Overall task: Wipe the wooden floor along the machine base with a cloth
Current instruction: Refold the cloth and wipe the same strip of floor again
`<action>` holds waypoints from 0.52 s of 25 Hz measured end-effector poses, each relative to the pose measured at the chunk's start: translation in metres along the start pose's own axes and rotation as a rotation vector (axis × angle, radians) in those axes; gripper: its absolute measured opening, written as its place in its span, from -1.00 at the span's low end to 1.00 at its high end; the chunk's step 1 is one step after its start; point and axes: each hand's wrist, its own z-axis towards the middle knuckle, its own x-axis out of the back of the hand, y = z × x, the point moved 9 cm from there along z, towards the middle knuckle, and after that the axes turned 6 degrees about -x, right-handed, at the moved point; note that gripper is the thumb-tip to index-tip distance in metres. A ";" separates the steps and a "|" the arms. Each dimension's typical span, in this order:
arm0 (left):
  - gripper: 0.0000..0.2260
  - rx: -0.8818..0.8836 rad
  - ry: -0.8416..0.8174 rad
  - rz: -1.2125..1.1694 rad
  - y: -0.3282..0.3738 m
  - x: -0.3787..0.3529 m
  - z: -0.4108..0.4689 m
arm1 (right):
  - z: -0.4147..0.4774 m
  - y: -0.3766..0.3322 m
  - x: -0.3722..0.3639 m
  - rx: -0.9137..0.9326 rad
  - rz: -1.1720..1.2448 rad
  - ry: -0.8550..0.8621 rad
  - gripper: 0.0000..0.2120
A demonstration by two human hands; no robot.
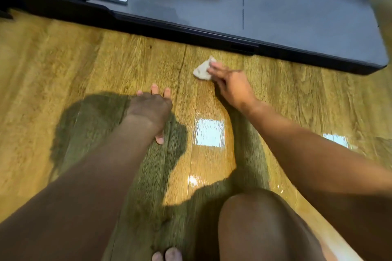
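Cloth (202, 71) was a small pale crumpled rag lying on the wooden floor (84, 65), far centre, near but apart from the black edge of the machine base (191, 32). Right hand (231, 86) lay on the cloth's right side, fingers fairly straight and pressing down, not wrapped round it as far as the blur showed. Left hand (151, 105) was flat on the floor to the near left, fingers spread, holding nothing and likely propping the body. Hands were well apart. Judged light, soft and floppy, so the cloth would bunch and slide under a push. The floor looked glossy and possibly slick. Best hold looked like a flat palm over the middle of the wad, or a pinch on its bunched top.
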 end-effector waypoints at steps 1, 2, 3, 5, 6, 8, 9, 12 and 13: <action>0.12 0.003 -0.003 -0.005 0.000 0.001 0.000 | 0.014 0.013 0.000 -0.151 0.037 0.044 -0.69; 0.10 0.005 -0.003 -0.014 0.001 0.002 -0.001 | 0.018 0.013 -0.004 -0.233 0.056 0.054 -0.69; 0.09 0.006 -0.001 -0.028 0.001 0.002 -0.002 | 0.016 0.001 -0.011 -0.215 0.013 0.046 -0.68; 0.09 0.005 0.011 -0.056 0.001 0.003 -0.003 | -0.007 -0.032 -0.026 0.009 -0.020 -0.042 -0.64; 0.09 0.005 0.015 -0.064 0.001 0.003 -0.004 | -0.014 -0.040 -0.028 0.139 0.001 -0.089 -0.63; 0.10 0.005 0.012 -0.082 0.001 0.002 -0.004 | 0.000 -0.036 -0.014 0.237 0.015 -0.100 -0.67; 0.10 0.005 0.010 -0.091 0.002 0.001 -0.005 | 0.017 -0.025 -0.005 0.160 0.009 -0.051 -0.68; 0.06 -0.003 0.053 -0.094 0.001 0.002 -0.005 | 0.032 -0.011 -0.003 -0.145 -0.023 0.004 -0.63; 0.07 -0.007 0.063 -0.097 0.000 0.002 -0.005 | 0.019 -0.027 -0.008 -0.122 -0.037 0.012 -0.61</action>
